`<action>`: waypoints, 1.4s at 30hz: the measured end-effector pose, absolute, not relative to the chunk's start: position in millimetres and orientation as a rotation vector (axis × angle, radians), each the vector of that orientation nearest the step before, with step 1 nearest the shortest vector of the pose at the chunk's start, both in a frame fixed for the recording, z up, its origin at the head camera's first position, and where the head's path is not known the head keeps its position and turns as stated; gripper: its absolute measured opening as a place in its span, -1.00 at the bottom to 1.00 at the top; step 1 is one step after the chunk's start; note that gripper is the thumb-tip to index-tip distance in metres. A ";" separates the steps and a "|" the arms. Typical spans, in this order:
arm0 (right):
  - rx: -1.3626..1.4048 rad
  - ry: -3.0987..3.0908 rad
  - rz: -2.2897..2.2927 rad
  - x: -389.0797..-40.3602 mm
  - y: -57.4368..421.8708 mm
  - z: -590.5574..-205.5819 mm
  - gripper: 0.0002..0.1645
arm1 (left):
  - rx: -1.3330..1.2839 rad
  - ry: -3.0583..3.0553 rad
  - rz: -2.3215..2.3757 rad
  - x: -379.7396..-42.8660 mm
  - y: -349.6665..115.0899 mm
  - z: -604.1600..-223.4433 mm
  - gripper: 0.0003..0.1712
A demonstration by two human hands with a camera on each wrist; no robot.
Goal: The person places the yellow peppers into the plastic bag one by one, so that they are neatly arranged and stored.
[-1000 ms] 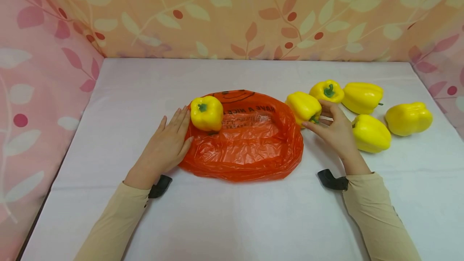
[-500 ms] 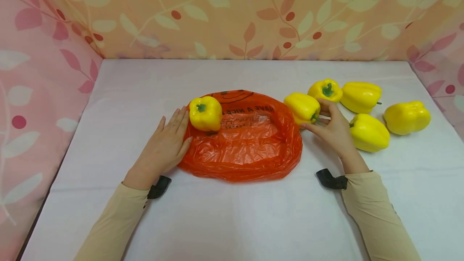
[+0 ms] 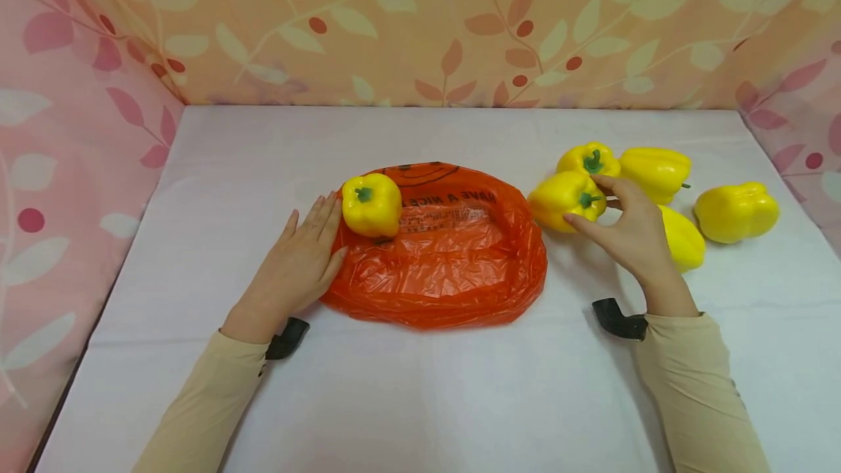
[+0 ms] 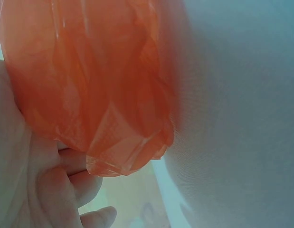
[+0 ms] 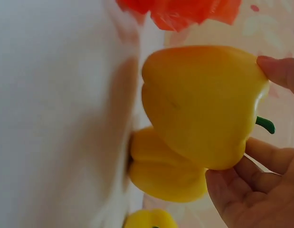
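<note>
A red-orange plastic bag [image 3: 447, 261] with a smiley and mirrored lettering lies across the middle of the table. One yellow bell pepper [image 3: 371, 204] sits at its left end, stem facing up. My left hand [image 3: 289, 272] rests with straight fingers along the bag's left edge; in the left wrist view the bag [image 4: 90, 85] bulges beside the palm. Just right of the bag, my right hand [image 3: 631, 232] holds a yellow bell pepper [image 3: 561, 199] between thumb and fingertips at the stem end. The right wrist view shows this pepper [image 5: 199, 104] tilted, its green stem toward the palm.
Behind the held pepper stands another yellow pepper [image 3: 587, 158], with one lying beside it [image 3: 657, 172]. A pepper [image 3: 685, 239] is partly hidden by my right hand, and one [image 3: 736, 212] lies farther right. Floral curtains [image 3: 420, 28] border the white table [image 3: 420, 400].
My right hand and the pepper in its fingers have moved to the right, away from the bag's right edge, and the pepper's stem has turned upward. The left hand stays in place.
</note>
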State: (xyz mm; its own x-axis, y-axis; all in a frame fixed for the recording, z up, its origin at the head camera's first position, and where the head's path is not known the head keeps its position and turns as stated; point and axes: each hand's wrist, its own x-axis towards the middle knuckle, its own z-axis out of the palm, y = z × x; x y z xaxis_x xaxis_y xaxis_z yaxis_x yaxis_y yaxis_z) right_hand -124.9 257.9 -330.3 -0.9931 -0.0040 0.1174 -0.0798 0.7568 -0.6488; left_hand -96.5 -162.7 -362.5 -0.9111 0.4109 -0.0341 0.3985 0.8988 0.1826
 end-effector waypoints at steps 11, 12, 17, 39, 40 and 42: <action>0.141 -2.981 0.987 -127.2 259.8 -326.8 -0.09 | 0.638 2.995 0.263 -94.9 -164.4 -363.1 -0.21; 0.130 -2.976 1.007 -127.8 259.1 -328.0 -0.08 | 0.637 2.996 0.265 -94.8 -164.5 -363.3 -0.21; 0.082 -2.953 1.148 -129.8 258.2 -332.6 -0.02 | 0.640 3.001 0.265 -94.8 -164.9 -364.0 -0.21; 0.015 -2.861 1.317 -126.0 260.5 -329.0 -0.02 | 0.654 3.009 0.262 -95.3 -164.0 -362.5 -0.21; 0.018 -2.850 1.319 -125.2 260.0 -327.1 -0.04 | 0.653 3.008 0.262 -95.4 -164.0 -362.4 -0.21; 0.034 -2.827 1.318 -123.9 258.7 -323.2 -0.07 | 0.650 3.006 0.263 -95.5 -163.9 -362.0 -0.21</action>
